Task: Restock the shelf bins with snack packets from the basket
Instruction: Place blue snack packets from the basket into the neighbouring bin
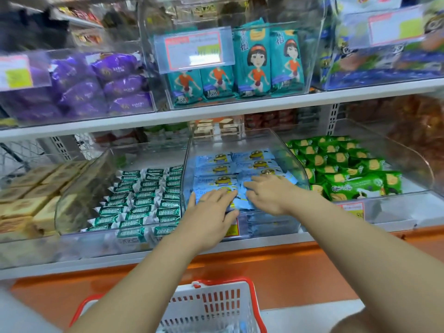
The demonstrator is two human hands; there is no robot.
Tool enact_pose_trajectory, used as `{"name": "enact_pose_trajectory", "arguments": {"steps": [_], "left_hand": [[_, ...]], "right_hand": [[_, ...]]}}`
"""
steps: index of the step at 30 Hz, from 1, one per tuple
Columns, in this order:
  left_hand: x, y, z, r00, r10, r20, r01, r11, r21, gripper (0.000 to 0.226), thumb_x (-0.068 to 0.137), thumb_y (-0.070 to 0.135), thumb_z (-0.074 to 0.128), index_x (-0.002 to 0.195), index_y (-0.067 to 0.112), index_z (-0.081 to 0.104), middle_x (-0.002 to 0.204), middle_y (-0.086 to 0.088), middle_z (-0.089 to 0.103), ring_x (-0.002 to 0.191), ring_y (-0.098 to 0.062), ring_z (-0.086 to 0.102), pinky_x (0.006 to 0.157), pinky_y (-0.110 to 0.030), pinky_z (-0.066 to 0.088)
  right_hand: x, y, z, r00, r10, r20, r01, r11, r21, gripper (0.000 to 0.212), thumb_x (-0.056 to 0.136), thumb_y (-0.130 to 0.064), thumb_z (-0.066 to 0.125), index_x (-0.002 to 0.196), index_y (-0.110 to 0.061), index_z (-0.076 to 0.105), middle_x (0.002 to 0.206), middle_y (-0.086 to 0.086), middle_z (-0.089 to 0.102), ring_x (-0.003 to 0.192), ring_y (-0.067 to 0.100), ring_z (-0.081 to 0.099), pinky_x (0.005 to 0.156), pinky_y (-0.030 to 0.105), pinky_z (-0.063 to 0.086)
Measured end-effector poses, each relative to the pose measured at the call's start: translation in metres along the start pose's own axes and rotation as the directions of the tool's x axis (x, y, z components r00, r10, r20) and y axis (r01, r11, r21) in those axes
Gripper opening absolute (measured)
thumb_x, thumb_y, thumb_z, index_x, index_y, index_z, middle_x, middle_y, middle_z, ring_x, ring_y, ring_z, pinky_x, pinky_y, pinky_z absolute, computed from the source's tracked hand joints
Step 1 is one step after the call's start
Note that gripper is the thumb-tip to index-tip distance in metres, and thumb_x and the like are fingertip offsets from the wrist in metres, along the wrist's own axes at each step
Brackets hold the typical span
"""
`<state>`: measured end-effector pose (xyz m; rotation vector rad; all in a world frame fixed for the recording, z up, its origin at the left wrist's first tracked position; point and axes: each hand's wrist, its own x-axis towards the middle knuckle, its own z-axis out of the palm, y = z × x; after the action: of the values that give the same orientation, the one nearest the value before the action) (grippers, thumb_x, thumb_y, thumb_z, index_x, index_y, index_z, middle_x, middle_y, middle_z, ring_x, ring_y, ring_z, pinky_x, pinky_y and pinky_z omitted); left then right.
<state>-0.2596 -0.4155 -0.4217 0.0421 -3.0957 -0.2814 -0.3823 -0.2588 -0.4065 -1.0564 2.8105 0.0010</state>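
While the teal-and-white sweets point(144, 200) sit untouched at nine o'clock, the left hand point(211, 207) lies flat, fingers spread, on the blue cartoon snack packets point(216, 169) in the clear middle bin point(292, 159). Just beside it, the right hand point(269, 195) presses down too, fingers straight, gripping nothing. It looks like levelling the stack so more will fit. Green packets point(341, 169) lie at three o'clock, and the white basket point(216, 306) stands at six o'clock, within easy reach.
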Motion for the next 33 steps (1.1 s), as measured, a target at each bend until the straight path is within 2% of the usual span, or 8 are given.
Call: {"name": "enact_pose_trajectory", "arguments": {"steps": [5, 12, 15, 19, 21, 24, 28, 33], "left_hand": [[-0.006, -0.001, 0.005, 1.0, 0.019, 0.009, -0.02, 0.992, 0.127, 0.061, 0.102, 0.058, 0.025, 0.157, 0.04, 0.004, 0.166, 0.012, 0.006, 0.153, -0.016, 0.006, 0.122, -0.055, -0.001], [-0.009, -0.004, 0.0, 0.993, 0.106, -0.056, -0.098, 0.986, 0.136, 0.062, 0.103, 0.052, 0.032, 0.157, 0.035, 0.009, 0.165, 0.011, 0.006, 0.152, -0.015, 0.006, 0.123, -0.052, 0.0], [-0.026, -0.009, -0.013, 0.961, 0.198, -0.196, -0.179, 0.978, 0.107, 0.055, 0.102, 0.046, 0.038, 0.154, 0.035, 0.023, 0.162, 0.01, 0.019, 0.149, -0.015, 0.017, 0.124, -0.047, 0.003], [-0.077, -0.036, -0.015, 0.928, 0.178, -0.327, -0.188, 0.982, 0.003, 0.045, 0.098, 0.04, 0.037, 0.141, 0.032, 0.047, 0.145, 0.01, 0.045, 0.134, -0.014, 0.042, 0.121, -0.049, 0.018], [-0.112, -0.058, 0.007, 0.95, 0.078, -0.301, -0.111, 0.989, -0.095, 0.039, 0.098, 0.033, 0.045, 0.135, 0.029, 0.054, 0.133, 0.01, 0.056, 0.123, -0.012, 0.051, 0.115, -0.045, 0.03], [-0.157, -0.09, 0.05, 0.967, -0.114, -0.229, 0.049, 0.962, -0.269, 0.03, 0.098, 0.023, 0.054, 0.127, 0.026, 0.062, 0.117, 0.008, 0.064, 0.103, -0.017, 0.061, 0.09, -0.038, 0.05], [-0.19, -0.129, 0.106, 0.949, -0.306, -0.072, 0.272, 0.914, -0.301, 0.029, 0.099, 0.022, 0.051, 0.125, 0.027, 0.063, 0.12, 0.007, 0.064, 0.102, -0.017, 0.062, 0.086, -0.033, 0.05], [-0.221, -0.17, 0.177, 0.859, -0.473, 0.198, 0.509, 0.829, -0.229, 0.028, 0.101, 0.021, 0.047, 0.123, 0.026, 0.062, 0.121, 0.002, 0.064, 0.095, -0.018, 0.062, 0.081, -0.032, 0.051]], "right_hand": [[-0.012, -0.004, 0.009, 0.999, 0.041, -0.013, -0.041, 0.999, 0.025, 0.053, 0.105, -0.044, 0.02, 0.154, -0.023, 0.023, 0.164, 0.004, 0.015, 0.149, 0.028, 0.012, 0.118, 0.055, 0.014], [-0.03, -0.011, 0.024, 0.964, 0.122, -0.235, -0.092, 0.987, 0.133, 0.059, 0.103, -0.054, 0.023, 0.155, -0.027, 0.023, 0.163, 0.0, 0.019, 0.15, 0.024, 0.011, 0.119, 0.057, 0.009], [-0.045, -0.027, 0.011, 0.882, 0.061, -0.468, 0.007, 0.99, 0.142, 0.059, 0.1, -0.056, 0.027, 0.148, -0.024, 0.041, 0.154, 0.002, 0.038, 0.145, 0.023, 0.028, 0.118, 0.052, 0.019], [-0.074, -0.072, 0.005, 0.701, -0.087, -0.707, 0.31, 0.931, 0.193, 0.046, 0.094, -0.046, 0.04, 0.116, -0.016, 0.067, 0.114, 0.003, 0.067, 0.108, 0.027, 0.058, 0.092, 0.044, 0.046], [-0.088, -0.102, 0.023, 0.724, -0.165, -0.67, 0.375, 0.909, 0.181, 0.037, 0.093, -0.042, 0.045, 0.109, -0.018, 0.069, 0.103, 0.001, 0.07, 0.099, 0.026, 0.061, 0.085, 0.042, 0.049], [-0.093, -0.139, 0.067, 0.821, -0.283, -0.497, 0.404, 0.902, 0.154, 0.023, 0.093, -0.038, 0.051, 0.101, -0.025, 0.069, 0.093, -0.005, 0.071, 0.087, 0.022, 0.063, 0.073, 0.037, 0.05], [-0.081, -0.166, 0.135, 0.937, -0.322, -0.139, 0.342, 0.927, 0.157, 0.02, 0.096, -0.035, 0.048, 0.105, -0.028, 0.066, 0.101, -0.006, 0.069, 0.09, 0.022, 0.064, 0.071, 0.037, 0.052], [-0.069, -0.178, 0.203, 0.924, -0.31, 0.222, 0.282, 0.948, 0.149, 0.024, 0.1, -0.03, 0.045, 0.115, -0.024, 0.062, 0.111, 0.002, 0.066, 0.098, 0.025, 0.062, 0.077, 0.035, 0.052]]}}
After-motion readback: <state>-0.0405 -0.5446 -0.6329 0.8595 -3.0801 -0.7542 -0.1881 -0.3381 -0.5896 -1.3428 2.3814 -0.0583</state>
